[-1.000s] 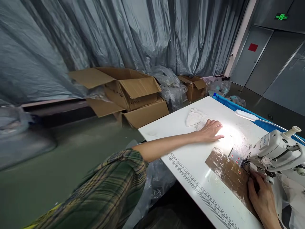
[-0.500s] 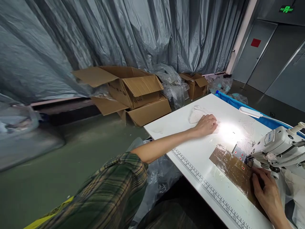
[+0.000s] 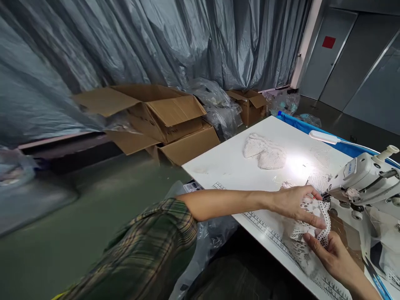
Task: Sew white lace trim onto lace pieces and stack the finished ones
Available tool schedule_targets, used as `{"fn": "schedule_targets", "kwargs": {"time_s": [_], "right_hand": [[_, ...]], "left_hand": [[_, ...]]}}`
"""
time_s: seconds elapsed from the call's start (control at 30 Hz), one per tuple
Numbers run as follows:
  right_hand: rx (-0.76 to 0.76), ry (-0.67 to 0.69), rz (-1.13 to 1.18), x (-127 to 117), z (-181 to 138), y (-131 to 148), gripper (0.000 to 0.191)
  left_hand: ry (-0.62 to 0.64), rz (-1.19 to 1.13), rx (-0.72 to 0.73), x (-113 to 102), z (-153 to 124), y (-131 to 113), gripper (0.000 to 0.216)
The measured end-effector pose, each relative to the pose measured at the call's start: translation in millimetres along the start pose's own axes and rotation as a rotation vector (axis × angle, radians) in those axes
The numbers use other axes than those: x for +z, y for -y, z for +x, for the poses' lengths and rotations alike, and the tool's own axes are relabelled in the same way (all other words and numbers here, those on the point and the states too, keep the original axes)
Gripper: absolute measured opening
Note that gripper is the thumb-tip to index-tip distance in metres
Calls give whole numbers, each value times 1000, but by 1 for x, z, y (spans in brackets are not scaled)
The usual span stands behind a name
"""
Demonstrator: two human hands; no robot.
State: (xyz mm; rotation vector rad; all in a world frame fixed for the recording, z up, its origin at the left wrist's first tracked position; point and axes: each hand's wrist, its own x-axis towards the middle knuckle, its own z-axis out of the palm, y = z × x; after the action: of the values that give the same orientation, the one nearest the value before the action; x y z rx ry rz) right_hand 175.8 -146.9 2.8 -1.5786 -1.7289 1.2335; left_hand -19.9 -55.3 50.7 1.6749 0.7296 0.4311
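Note:
A white scalloped lace piece [image 3: 308, 246] hangs over the table's near side, close to the needle area of a white sewing machine [image 3: 353, 175]. My left hand [image 3: 293, 202] reaches across from the left and grips the lace's upper part, thumb and fingers on either side of it. Lower down, my right hand [image 3: 336, 256] pinches the lace edge between thumb and fingers. Beneath the hands is a brown plate [image 3: 350, 235], mostly covered. Farther back on the table lie two joined-looking white lace pieces [image 3: 270, 156].
The white table [image 3: 215, 160] has a printed ruler [image 3: 261, 223] along its near edge. A lamp [image 3: 323, 136] lights the tabletop. Blue-handled snips [image 3: 376, 279] lie at lower right. Open cardboard boxes [image 3: 184, 110] and plastic bags [image 3: 218, 108] stand on the floor beyond.
My left hand has come from the table's far part to beside the machine, bringing lace. My right hand has left the brown plate and grips the lace too. The view has shifted slightly.

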Motion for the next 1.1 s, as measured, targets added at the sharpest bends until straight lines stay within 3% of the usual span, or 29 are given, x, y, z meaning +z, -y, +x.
{"fn": "schedule_targets", "kwargs": {"time_s": [0.13,0.2,0.27,0.33,0.4,0.5,0.6,0.67,0.8,0.9,1.03,1.1], "right_hand": [[108,265,253,-10,-3,14,51],[119,257,286,-23,0,16,49],[130,121,242,-37,6,10,47],[154,-99,108,-50,13,-1,45],[198,-273,-68,-60,20,-11,38],[225,-383,-232,-69,26,-15,31],[253,-430,-375,-72,25,-11,32],[261,-458,-384,-71,22,-9,34],[187,-420,-148,-61,17,-7,40],[151,-374,96,-45,21,1,50],[131,-264,297,-28,31,13,65],[112,-205,288,-29,33,12,67]], "left_hand": [[-10,121,42,-7,9,5,40],[-83,262,47,-14,14,10,42],[-103,453,34,-21,19,18,46],[-105,655,70,-24,24,28,50],[-167,841,171,-24,29,38,46],[-235,1001,400,-20,35,50,32],[-56,964,610,-16,37,57,28],[42,913,659,-15,36,59,28],[47,851,608,-14,31,58,28],[5,681,529,-13,26,53,47],[0,282,256,-10,20,45,81],[-43,203,121,-7,19,44,87]]}}
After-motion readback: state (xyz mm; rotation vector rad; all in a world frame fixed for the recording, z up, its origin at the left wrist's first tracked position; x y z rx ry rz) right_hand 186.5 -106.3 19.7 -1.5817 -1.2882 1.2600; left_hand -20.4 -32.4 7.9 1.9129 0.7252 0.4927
